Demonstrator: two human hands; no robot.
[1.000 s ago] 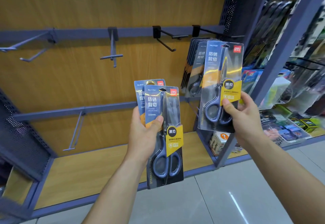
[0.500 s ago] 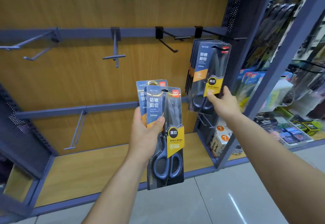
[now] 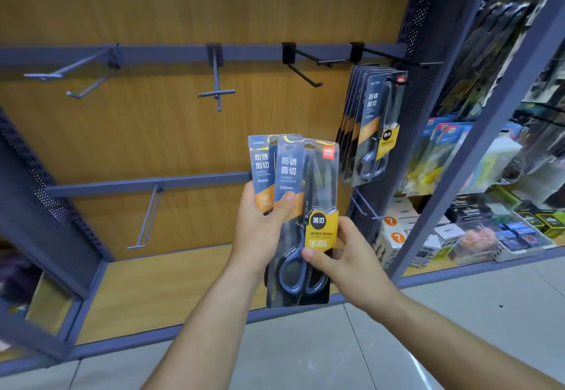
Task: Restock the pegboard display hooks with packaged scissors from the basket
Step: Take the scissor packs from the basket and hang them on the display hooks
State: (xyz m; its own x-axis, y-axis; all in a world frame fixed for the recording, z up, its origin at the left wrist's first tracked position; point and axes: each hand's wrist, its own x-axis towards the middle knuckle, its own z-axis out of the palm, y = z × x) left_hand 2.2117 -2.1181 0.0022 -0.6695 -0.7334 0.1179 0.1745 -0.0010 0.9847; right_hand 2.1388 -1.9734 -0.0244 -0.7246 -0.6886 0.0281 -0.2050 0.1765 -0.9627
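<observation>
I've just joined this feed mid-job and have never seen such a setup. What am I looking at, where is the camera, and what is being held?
There is no machine here. A person works with bare hands, and the single picture comes from a camera worn on the head, looking forward and down. The left hand grips two packs of scissors. The right hand pinches the front pack in its fingers. Ahead is a wood-backed shelf with rails. Hung packs sit on the far-right hook, and the other hooks are bare. The basket is not in view.
</observation>
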